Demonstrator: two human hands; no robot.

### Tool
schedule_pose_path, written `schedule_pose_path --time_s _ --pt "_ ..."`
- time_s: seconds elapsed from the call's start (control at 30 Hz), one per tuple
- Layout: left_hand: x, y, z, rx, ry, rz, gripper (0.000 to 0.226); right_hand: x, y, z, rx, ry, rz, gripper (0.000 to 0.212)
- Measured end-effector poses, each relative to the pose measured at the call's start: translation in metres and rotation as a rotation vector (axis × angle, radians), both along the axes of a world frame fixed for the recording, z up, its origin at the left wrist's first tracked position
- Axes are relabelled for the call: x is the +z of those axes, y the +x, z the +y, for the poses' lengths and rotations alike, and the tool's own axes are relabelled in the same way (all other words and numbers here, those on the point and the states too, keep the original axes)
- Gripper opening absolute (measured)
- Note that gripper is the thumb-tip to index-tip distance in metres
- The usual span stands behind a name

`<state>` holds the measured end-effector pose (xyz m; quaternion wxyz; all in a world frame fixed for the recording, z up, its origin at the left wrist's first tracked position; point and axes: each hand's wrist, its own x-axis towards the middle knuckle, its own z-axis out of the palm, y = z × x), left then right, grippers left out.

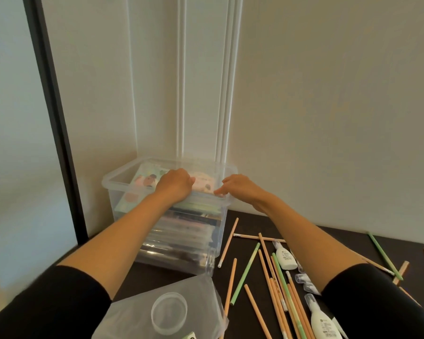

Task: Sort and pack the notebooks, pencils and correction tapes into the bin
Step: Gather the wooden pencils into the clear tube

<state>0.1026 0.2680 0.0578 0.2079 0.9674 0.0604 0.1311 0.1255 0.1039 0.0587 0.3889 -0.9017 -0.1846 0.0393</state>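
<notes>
Notebooks: stacked flat inside the clear plastic bin, the pile reaching almost to the rim; we list an illustrated pastel cover on top, with more spines and edges showing through the near wall.

Bin: stands on the dark table, pushed into the corner where two pale walls meet, beside a dark upright frame.

Left hand: lies knuckles-up on the top notebook just inside the near rim, fingers bent downward. We cannot tell whether it grips the stack or only presses on it.

Right hand: apart from the left, at the right end of the near rim. Its fingers are loosely bent and hold nothing; the forefinger tip touches the rim.

Sleeves: black, pushed up above both forearms.

Pencils: loose on the table to the right of the bin, many lying crossed. Most are wood-coloured; we note several green ones among them.

Correction tapes: white bodies with clear noses, lying among the pencils, one near the right forearm, another at the lower edge. Small clear caps lie between them.

Lid: translucent, with a round recess, resting on the table in front of the bin, off the bin.
</notes>
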Motion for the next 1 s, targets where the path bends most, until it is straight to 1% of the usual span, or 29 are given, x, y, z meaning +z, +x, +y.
schedule_pose_path --time_s 0.07,0.13,0.23,0.3,0.4,0.43,0.5,0.57,0.63,0.7,0.77,0.87,1.0 --pt "-0.002 -0.003 0.0 -0.011 0.02 -0.022 0.035 -0.001 -0.003 -0.004 0.022 0.029 0.072 0.046" --pt "-0.004 -0.009 -0.003 -0.018 0.015 -0.041 0.031 -0.003 -0.011 -0.008 0.034 0.071 0.082 0.054" --pt "-0.002 -0.023 -0.011 -0.051 -0.061 -0.133 0.03 0.002 -0.03 -0.018 0.007 0.251 0.035 0.043" --pt "-0.005 -0.041 -0.028 -0.065 -0.135 -0.219 0.036 -0.001 -0.048 -0.034 -0.064 0.35 0.032 0.037" --pt "-0.005 -0.067 -0.051 -0.068 -0.206 -0.453 0.038 -0.008 -0.066 -0.059 -0.103 0.367 0.043 0.034" --pt "-0.005 -0.078 -0.06 -0.093 -0.211 -0.499 0.035 -0.014 -0.074 -0.069 -0.114 0.367 0.055 0.033" --pt "-0.011 -0.097 -0.076 -0.175 -0.196 -0.519 0.031 -0.026 -0.092 -0.087 -0.14 0.377 0.097 0.032" --pt "-0.021 -0.112 -0.09 -0.248 -0.168 -0.452 0.029 -0.04 -0.109 -0.103 -0.173 0.393 0.139 0.031" --pt "-0.034 -0.126 -0.099 -0.285 -0.13 -0.32 0.032 -0.057 -0.127 -0.114 -0.2 0.379 0.149 0.027" --pt "-0.049 -0.134 -0.1 -0.297 -0.06 -0.171 0.033 -0.073 -0.141 -0.12 -0.219 0.382 0.17 0.021" --pt "-0.063 -0.143 -0.095 -0.285 0.046 -0.066 0.034 -0.086 -0.155 -0.12 -0.247 0.419 0.224 0.017" --pt "-0.078 -0.148 -0.08 -0.24 0.245 -0.022 0.041 -0.098 -0.164 -0.114 -0.256 0.377 0.258 0.017" --pt "-0.087 -0.142 -0.07 -0.188 0.451 0.061 0.04 -0.105 -0.166 -0.104 -0.269 0.288 0.196 0.023"
